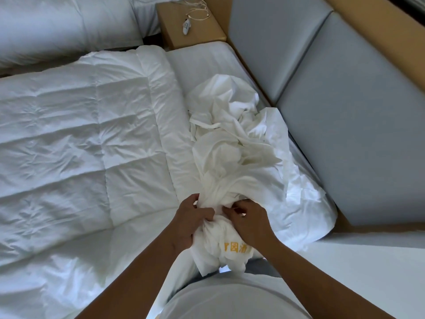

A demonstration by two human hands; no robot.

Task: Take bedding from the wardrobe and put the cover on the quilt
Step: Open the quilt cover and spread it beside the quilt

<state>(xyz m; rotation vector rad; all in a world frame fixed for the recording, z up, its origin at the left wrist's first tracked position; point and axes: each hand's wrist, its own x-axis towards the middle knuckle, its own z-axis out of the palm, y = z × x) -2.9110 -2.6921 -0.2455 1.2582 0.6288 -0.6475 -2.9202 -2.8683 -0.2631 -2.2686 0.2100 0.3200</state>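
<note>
Cover [230,139] lies crumpled in a white heap on the bed [202,63], between the spread quilt [80,134] and the grey padded headboard [345,107]. Its near end is gathered up in front of the person's body. Left grip [192,223] is clamped on that bunch, fingers curled round the fabric. Right grip [249,224] pinches the same bunch from the other side, knuckles up — the two almost touch. Yellow printed characters [236,247] show on the bunched part.
</note>
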